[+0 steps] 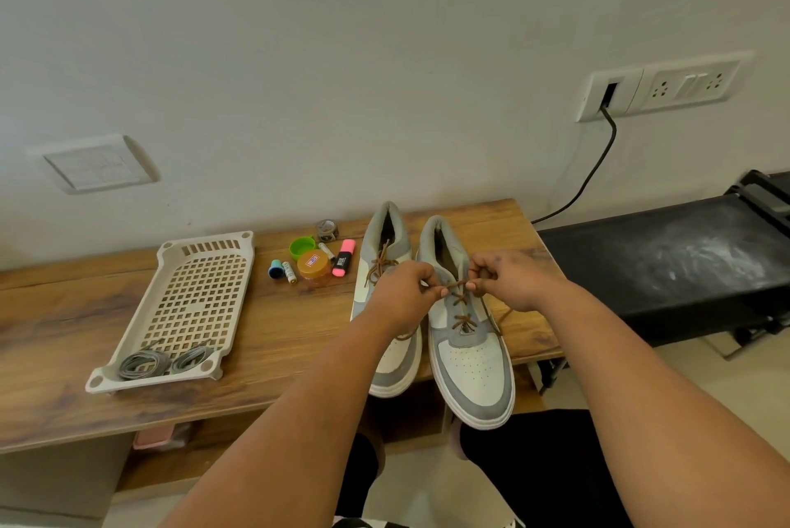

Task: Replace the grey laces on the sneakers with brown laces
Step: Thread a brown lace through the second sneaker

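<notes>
Sneakers side by side on wooden table (64, 356), toes toward the person. Right sneaker (468, 339) carries a brown lace (464, 320) crossed through its lower eyelets; left sneaker (391, 314) at its 9 o'clock, touching, also brown-laced. Left hand (404, 297) and right hand (511, 277) meet over the right sneaker's upper eyelets, fingers curled, each pinching the brown lace between thumb and forefinger. One loose lace end trails toward 4 o'clock. Grey laces (164, 361) (two coiled bundles) lie in the near end of a perforated tray (205, 250), well apart at 9 o'clock. Pink highlighter (344, 257) and orange-lidded jar (314, 267) between tray and sneakers.
</notes>
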`<state>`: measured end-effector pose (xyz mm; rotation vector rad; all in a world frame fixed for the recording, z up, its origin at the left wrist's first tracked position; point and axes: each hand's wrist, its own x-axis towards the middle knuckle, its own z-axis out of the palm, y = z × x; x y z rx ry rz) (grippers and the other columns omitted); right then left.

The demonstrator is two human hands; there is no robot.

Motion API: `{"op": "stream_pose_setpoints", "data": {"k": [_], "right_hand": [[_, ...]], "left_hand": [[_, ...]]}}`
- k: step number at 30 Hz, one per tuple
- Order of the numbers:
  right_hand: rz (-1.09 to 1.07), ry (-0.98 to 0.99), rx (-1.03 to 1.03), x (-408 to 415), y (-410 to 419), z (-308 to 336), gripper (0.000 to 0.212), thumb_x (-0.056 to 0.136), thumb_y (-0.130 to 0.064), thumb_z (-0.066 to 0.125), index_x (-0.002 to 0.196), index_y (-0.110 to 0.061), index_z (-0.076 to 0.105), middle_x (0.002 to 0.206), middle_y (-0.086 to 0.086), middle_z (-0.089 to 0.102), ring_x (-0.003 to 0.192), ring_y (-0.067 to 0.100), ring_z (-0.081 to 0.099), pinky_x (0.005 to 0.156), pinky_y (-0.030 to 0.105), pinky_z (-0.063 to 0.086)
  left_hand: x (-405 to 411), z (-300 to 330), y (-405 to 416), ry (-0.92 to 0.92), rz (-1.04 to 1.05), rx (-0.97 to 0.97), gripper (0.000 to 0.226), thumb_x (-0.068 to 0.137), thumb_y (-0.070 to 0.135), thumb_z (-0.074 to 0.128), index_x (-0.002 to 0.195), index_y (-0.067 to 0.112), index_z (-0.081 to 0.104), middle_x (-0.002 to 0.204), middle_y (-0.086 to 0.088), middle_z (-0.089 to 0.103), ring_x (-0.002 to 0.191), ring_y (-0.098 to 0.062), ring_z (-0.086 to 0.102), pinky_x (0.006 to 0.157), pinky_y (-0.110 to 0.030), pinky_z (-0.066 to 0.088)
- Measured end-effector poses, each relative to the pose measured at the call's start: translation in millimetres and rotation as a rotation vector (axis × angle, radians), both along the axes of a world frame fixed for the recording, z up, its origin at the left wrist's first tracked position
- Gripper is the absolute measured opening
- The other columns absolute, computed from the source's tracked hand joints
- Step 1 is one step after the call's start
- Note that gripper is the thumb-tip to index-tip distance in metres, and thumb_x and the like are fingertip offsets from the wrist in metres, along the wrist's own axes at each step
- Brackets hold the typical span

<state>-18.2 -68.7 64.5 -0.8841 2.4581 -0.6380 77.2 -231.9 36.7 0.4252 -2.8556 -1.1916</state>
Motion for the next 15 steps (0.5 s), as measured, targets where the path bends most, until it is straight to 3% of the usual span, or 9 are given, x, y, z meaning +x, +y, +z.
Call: {"op": "stream_pose_setpoints", "data": {"k": [8, 12, 15], "right_hand": [[-0.028, -0.019, 0.014, -3, -1, -2, 0.003, 0.095, -0.025, 0.062, 0.093, -0.023, 0.059, 0.090, -0.005, 0.064, 0.076, 0.005, 0.054, 0.062, 0.021, 0.039], [-0.148, -0.288, -0.078, -2, 8, 0, 0.015, 0.091, -0.017, 0.068, 0.105, -0.014, 0.067, 0.096, 0.003, 0.072, 0.092, 0.014, 0.068, 0.085, 0.033, 0.056], [-0.219, -0.560, -0.175, 1, 18, -1, 0.016, 0.092, -0.011, 0.065, 0.105, -0.005, 0.069, 0.100, 0.008, 0.071, 0.095, 0.021, 0.066, 0.088, 0.038, 0.057]], "left_hand": [[2, 4, 0, -0.033, 0.037, -0.017, 0.007, 0.096, 0.021, 0.061, 0.093, 0.015, 0.062, 0.094, -0.003, 0.066, 0.085, -0.018, 0.061, 0.078, -0.033, 0.051], [10, 10, 9, -0.025, 0.150, 0.117, 0.012, 0.097, 0.009, 0.051, 0.106, 0.017, 0.052, 0.091, -0.006, 0.069, 0.062, -0.013, 0.067, 0.056, -0.023, 0.050], [16, 16, 12, -0.073, 0.089, 0.113, 0.011, 0.097, 0.010, 0.053, 0.104, 0.017, 0.052, 0.093, -0.007, 0.069, 0.058, -0.014, 0.068, 0.053, -0.026, 0.051]]}}
